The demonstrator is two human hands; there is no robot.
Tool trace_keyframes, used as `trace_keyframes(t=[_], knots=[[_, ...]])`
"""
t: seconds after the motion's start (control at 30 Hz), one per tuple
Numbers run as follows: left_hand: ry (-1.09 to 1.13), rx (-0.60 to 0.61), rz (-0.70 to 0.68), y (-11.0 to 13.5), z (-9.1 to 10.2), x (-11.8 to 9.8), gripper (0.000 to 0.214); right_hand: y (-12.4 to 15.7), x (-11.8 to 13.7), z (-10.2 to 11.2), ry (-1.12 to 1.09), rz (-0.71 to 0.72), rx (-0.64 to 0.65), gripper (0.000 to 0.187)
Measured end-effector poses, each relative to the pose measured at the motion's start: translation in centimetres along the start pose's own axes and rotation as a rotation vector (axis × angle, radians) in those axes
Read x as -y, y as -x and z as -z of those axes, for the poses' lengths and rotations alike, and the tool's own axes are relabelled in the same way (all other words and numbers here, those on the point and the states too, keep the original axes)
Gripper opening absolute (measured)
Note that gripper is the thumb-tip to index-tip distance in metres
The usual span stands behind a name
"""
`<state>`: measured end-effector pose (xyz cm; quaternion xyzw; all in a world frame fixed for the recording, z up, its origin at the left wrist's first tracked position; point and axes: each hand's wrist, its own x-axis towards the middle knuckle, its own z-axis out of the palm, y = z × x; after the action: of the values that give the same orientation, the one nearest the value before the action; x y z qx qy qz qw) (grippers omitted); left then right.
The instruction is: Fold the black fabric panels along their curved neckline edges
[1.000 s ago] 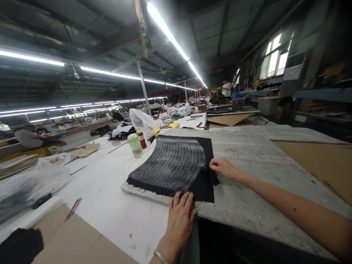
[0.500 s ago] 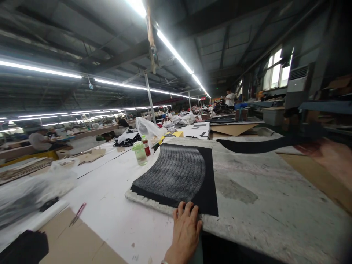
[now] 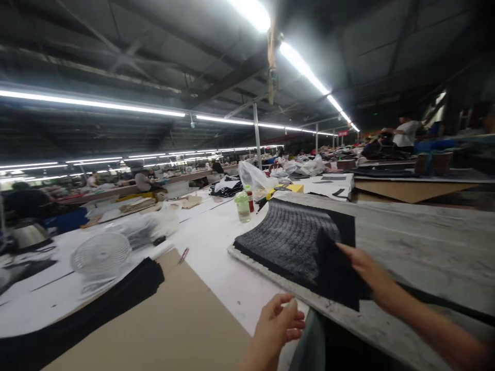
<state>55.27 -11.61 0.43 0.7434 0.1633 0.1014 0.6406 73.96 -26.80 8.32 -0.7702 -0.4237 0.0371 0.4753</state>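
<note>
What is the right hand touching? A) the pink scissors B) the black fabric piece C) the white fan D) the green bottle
B: the right hand lies with its fingers on the black fabric piece at the table's edge, while the green bottle stands far behind it and the left hand hovers apart, touching nothing.

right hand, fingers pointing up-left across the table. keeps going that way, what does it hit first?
The right hand already rests on the black fabric piece. Straight on, it would probably slide over that chalk-marked cloth; the green bottle lies well beyond.
</note>
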Motion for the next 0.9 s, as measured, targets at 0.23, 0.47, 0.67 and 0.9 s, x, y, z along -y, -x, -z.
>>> trace_keyframes(t=[0.23,0.47,0.67,0.9], knots=[[0.672,-0.328,0.227,13.9,9.7,1.3,0.081,5.9,10.9,-21.6,0.216,0.185,0.359,0.013],[0.772,-0.760,0.381,27.1,15.1,4.6,0.058,13.6,19.4,-33.1,0.242,0.364,0.693,0.012],[0.613,-0.982,0.430,36.5,18.1,7.6,0.047,17.7,21.5,-36.5,0.030,0.643,0.779,0.012],[0.252,-1.096,0.513,45.3,20.7,8.9,0.045,16.9,18.0,-37.7,0.060,1.167,0.511,0.031]])
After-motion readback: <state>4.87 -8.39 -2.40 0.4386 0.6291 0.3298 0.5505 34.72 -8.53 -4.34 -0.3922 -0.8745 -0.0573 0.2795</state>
